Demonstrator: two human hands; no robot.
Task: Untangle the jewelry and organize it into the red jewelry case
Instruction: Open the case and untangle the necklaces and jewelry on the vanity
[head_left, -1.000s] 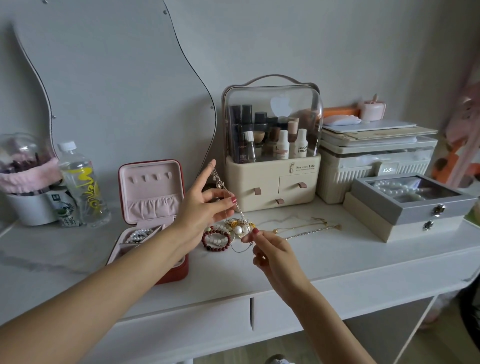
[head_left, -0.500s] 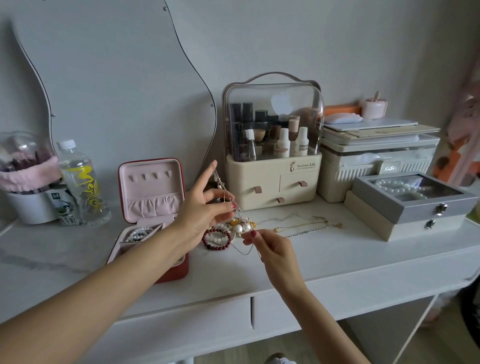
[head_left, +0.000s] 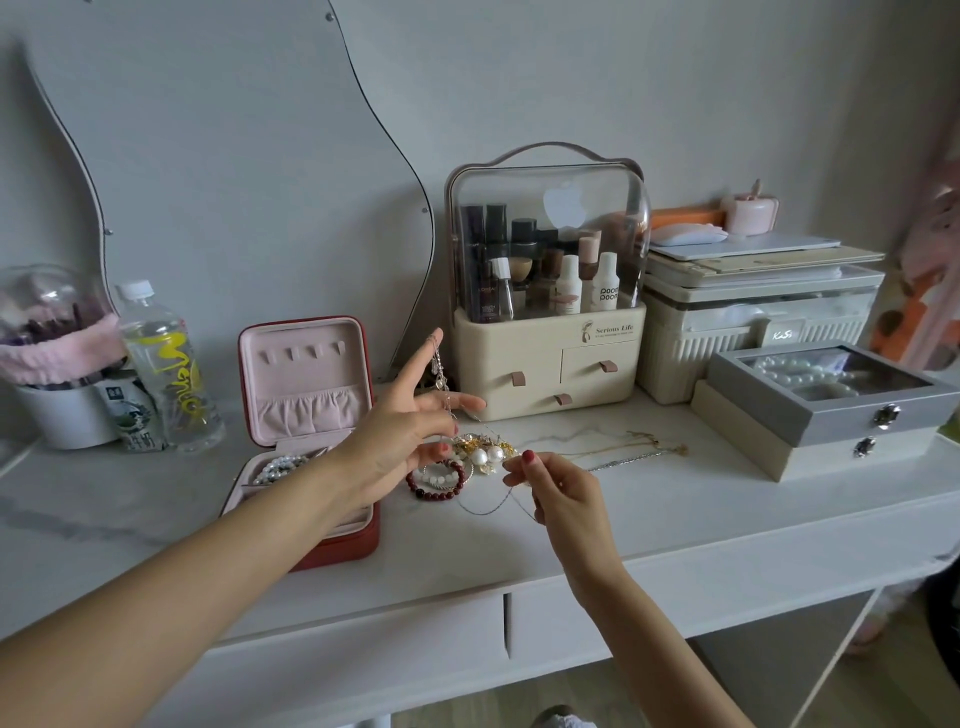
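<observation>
Judging progress, the job looked early-to-middle: the red jewelry case (head_left: 306, 452) stood open on the white vanity top (head_left: 675, 525), pink lid upright, and some pearl beads (head_left: 278, 466) already lay in its front tray, partly hidden by the left forearm; most pieces were not yet sorted. The tangled pile (head_left: 480, 453) sat on the tabletop just right of the case, between the two hands: gold bits, two big white pearls, and touching its left edge a dark red beaded bracelet (head_left: 436, 480) with a white bead strand inside its ring. The left hand (head_left: 402, 431) was spread above the pile, fingers mostly straight, with a thin silver chain with small charms (head_left: 440, 371) draped off the raised index finger and running down toward the pile; a real pinch couldn't be made out there. The right hand (head_left: 558, 491) was pinching the same fine chain between thumb and fingertip, a slack loop sagging below it onto the table. A gold chain necklace (head_left: 623, 441) and a silver chain (head_left: 628, 460) lay stretched out to the right of the pile, seemingly already separated but not yet in the case. The silver chain looked very thin and snag-prone, one end apparently caught in the cluster, so freeing it seemed the step in hand. Whether other case compartments held anything couldn't be told.
</observation>
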